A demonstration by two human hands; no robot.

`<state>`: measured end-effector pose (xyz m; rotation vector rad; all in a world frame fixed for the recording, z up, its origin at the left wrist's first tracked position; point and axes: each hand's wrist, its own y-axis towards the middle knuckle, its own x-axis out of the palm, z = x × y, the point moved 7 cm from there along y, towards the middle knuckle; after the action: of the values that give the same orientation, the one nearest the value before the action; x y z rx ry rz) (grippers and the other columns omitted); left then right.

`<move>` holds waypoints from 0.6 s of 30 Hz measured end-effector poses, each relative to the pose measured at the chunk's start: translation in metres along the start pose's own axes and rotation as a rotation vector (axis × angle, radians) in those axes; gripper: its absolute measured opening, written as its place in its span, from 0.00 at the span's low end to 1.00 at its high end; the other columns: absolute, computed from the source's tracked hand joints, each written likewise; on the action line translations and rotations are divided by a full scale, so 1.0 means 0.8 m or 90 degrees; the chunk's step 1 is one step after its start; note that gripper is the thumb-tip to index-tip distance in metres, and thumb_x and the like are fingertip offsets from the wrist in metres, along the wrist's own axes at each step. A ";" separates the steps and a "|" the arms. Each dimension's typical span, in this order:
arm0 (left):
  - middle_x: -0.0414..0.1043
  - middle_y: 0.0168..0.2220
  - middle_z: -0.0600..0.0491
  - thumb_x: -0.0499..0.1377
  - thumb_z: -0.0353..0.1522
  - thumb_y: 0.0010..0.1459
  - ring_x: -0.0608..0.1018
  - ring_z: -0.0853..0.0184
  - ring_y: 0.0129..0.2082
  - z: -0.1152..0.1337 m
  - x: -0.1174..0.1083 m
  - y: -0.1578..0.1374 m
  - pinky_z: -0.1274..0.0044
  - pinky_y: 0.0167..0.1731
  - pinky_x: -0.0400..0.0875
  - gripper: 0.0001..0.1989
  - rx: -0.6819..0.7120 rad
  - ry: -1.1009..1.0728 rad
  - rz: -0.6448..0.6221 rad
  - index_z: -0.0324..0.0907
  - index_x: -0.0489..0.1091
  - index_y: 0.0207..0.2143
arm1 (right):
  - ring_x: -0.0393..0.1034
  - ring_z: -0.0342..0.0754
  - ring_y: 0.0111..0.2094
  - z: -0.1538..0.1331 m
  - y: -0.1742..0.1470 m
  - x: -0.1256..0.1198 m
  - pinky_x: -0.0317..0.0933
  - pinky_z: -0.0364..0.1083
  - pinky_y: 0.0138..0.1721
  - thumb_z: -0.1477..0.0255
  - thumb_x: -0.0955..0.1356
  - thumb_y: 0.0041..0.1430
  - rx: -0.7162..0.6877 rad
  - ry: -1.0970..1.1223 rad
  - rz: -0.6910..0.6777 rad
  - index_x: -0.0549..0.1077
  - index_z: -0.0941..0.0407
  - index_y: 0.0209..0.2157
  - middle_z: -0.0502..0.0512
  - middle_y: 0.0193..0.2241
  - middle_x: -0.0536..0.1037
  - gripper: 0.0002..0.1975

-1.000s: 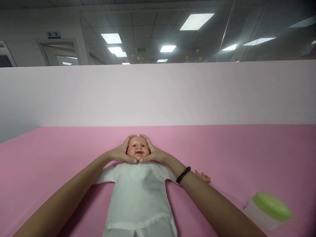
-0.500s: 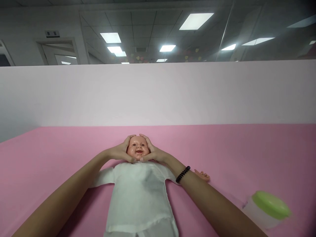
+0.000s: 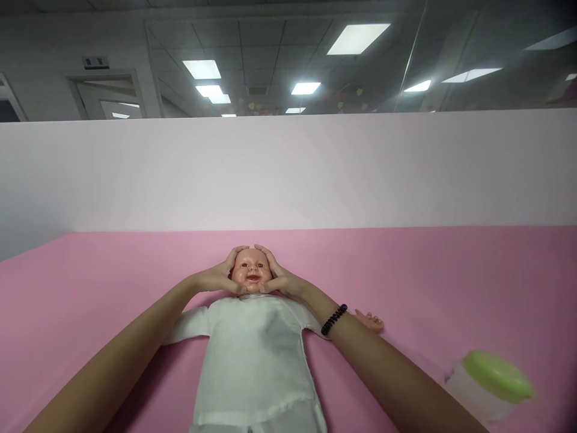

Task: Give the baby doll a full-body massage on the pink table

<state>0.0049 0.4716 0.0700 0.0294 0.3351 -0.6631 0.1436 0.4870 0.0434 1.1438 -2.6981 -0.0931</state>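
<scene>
A baby doll [image 3: 252, 266] in a white long-sleeved top [image 3: 255, 355] lies face up on a pink surface [image 3: 433, 282]. My left hand [image 3: 222, 275] curves round one side of its head, with the thumb along the chin. On the other side of the head, my right hand [image 3: 282, 278] is cupped in the same way, fingers up by the temple and thumb under the cheek. Both thumbs lie near the doll's chin. One doll hand [image 3: 370, 321] shows beyond my right forearm; the other is hidden behind my left forearm.
A tub with a green lid [image 3: 498, 376] stands at the lower right, partly behind my right forearm. A white panel [image 3: 288, 171] rises along the back of the pink surface. Above it are glass, ceiling lights and a doorway [image 3: 108, 99].
My thumbs have slid slightly apart along the doll's chin, outward toward the cheeks. The doll's head has shifted very slightly left. Both hands still hold it.
</scene>
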 end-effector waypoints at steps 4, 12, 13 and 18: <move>0.58 0.61 0.40 0.73 0.35 0.46 0.71 0.50 0.58 0.003 0.000 0.002 0.58 0.54 0.69 0.54 0.037 -0.007 0.024 0.51 0.40 0.66 | 0.60 0.56 0.62 0.001 -0.001 -0.002 0.56 0.57 0.63 0.75 0.80 0.41 -0.003 -0.043 0.010 0.39 0.43 0.69 0.61 0.66 0.53 0.63; 0.63 0.57 0.41 0.70 0.35 0.49 0.76 0.51 0.51 -0.001 -0.001 0.001 0.58 0.49 0.72 0.55 -0.002 0.020 0.001 0.51 0.35 0.67 | 0.62 0.57 0.61 0.001 0.000 -0.001 0.55 0.59 0.63 0.74 0.80 0.40 -0.001 0.003 -0.005 0.40 0.43 0.69 0.61 0.65 0.54 0.63; 0.62 0.58 0.41 0.70 0.34 0.49 0.76 0.51 0.52 -0.001 -0.001 0.001 0.59 0.49 0.73 0.55 0.001 0.020 -0.001 0.51 0.35 0.67 | 0.62 0.57 0.61 0.000 -0.001 0.000 0.55 0.59 0.63 0.74 0.80 0.40 0.001 -0.001 -0.003 0.40 0.43 0.69 0.61 0.65 0.54 0.63; 0.60 0.60 0.39 0.73 0.35 0.46 0.72 0.50 0.56 0.002 0.000 0.003 0.60 0.53 0.70 0.55 0.026 0.000 0.030 0.49 0.39 0.65 | 0.60 0.56 0.63 -0.004 -0.003 0.002 0.56 0.57 0.63 0.73 0.81 0.38 0.000 -0.056 0.021 0.37 0.44 0.69 0.63 0.65 0.53 0.67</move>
<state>0.0064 0.4732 0.0716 0.0758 0.3206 -0.6225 0.1447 0.4840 0.0465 1.1191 -2.7930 -0.1425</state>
